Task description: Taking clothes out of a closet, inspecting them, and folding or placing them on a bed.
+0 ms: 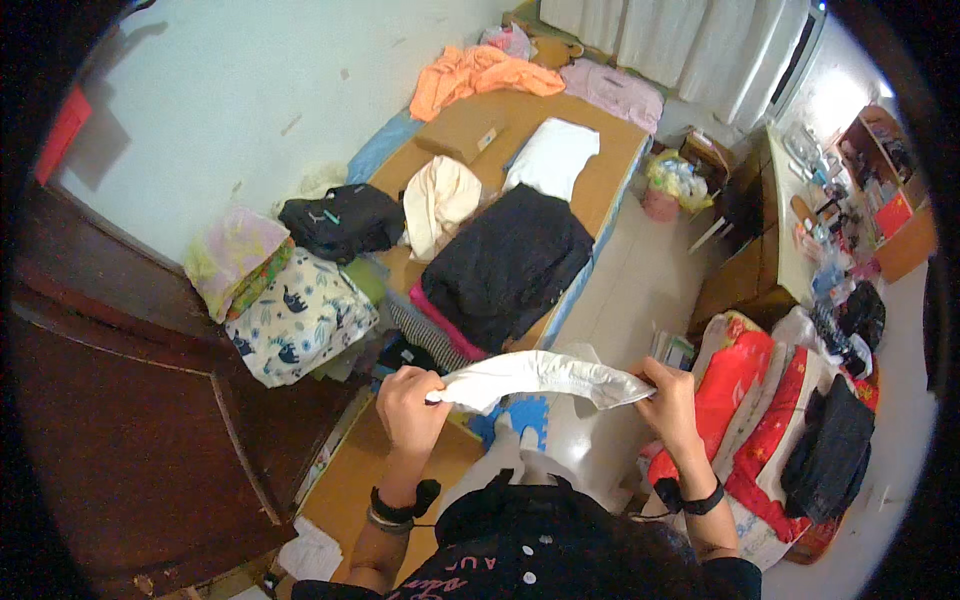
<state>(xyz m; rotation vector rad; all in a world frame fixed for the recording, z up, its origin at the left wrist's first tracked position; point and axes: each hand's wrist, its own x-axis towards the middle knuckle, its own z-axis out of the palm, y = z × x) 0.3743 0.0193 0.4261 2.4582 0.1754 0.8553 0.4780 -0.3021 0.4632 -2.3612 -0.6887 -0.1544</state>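
A white piece of cloth [540,375] is stretched between my two hands, in front of my body and above the floor. My left hand [412,409] is closed on its left end, and my right hand [666,401] pinches its right end. The cloth's lower part is seen edge-on, so its full shape cannot be told. Beyond it, a black folded cloth [506,266] lies on the bed over a pink one. Farther back on the bed are a white folded garment [556,159] and a cream crumpled cloth [441,202].
Left of the bed stand a dark wooden cabinet [135,442] and a patterned cushion [300,315]. A black bag [341,221] lies near the wall. To the right are red folded bedding [739,382], black cloth [829,450] and a cluttered desk [787,202].
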